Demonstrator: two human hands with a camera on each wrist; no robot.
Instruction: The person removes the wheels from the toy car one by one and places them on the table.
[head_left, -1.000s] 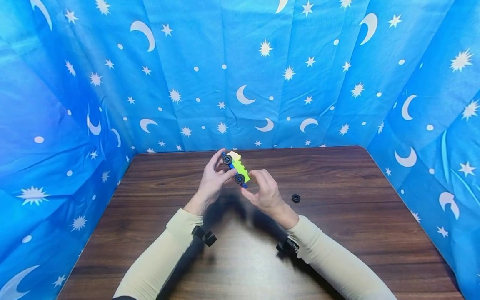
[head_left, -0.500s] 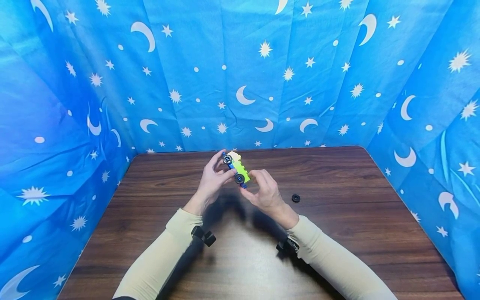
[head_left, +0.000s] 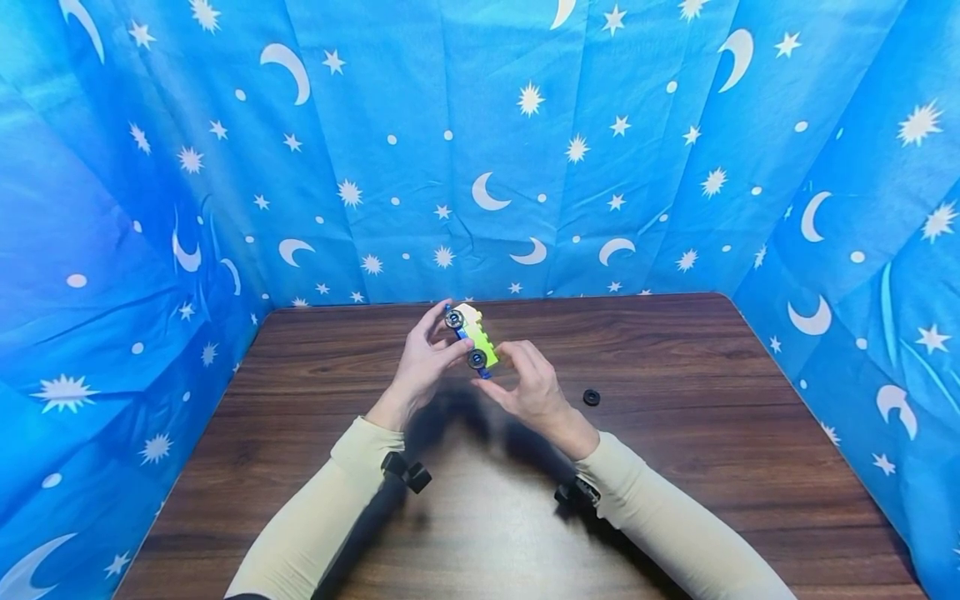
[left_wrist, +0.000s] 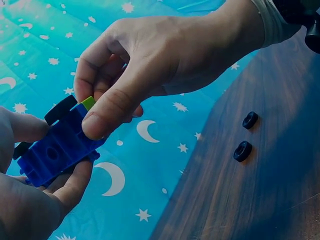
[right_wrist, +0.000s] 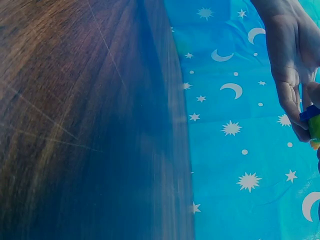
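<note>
Between both hands is a toy car (head_left: 487, 342) of building bricks, lime green on top with a pale front piece. Its blue underside (left_wrist: 52, 152) faces the left wrist camera. Two black wheels show along one side in the head view. My left hand (head_left: 423, 360) grips the car, thumb against the side between the wheels. My right hand (head_left: 534, 382) pinches the car's near end; its thumb lies on the blue base in the left wrist view. At the right edge of the right wrist view, only part of the car (right_wrist: 315, 126) shows.
A loose black tyre (head_left: 592, 397) lies on the dark wood table (head_left: 675, 467), right of my right hand. The left wrist view shows a second tyre (left_wrist: 242, 151) beside the first. Blue cloth (head_left: 420, 100) with moons and stars hangs around the table.
The car's near end has swung slightly to the left, and my right thumb has shifted left along with it. My left hand stays in almost the same place.
</note>
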